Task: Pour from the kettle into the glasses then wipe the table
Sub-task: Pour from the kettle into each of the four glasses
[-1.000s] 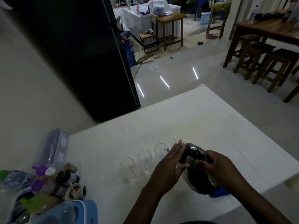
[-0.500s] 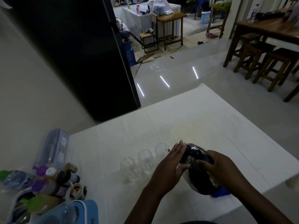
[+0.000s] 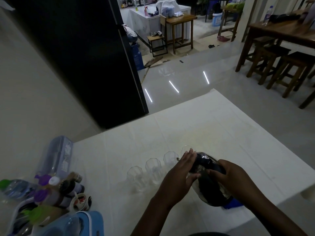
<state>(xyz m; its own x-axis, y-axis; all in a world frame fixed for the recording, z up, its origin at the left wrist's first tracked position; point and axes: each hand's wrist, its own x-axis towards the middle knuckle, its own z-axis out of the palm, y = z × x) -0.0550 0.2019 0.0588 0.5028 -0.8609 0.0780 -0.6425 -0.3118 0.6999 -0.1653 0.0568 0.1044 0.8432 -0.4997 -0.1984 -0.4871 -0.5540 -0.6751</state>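
The white counter (image 3: 238,142) carries it all. Your kettle (image 3: 209,183) sits tipped at the near edge, spout toward the row of glasses (image 3: 153,171). Your right hand (image 3: 230,178) has its grip closed around the dark handle; your left hand (image 3: 180,174) lies flat and open-fingered against the lid side, steadying rather than clasping. Tilt slowly, keep the spout over one rim, and let that left palm brake the swing. The four glasses stand close together in a line; they look empty or nearly so, though dim light makes levels hard to judge.
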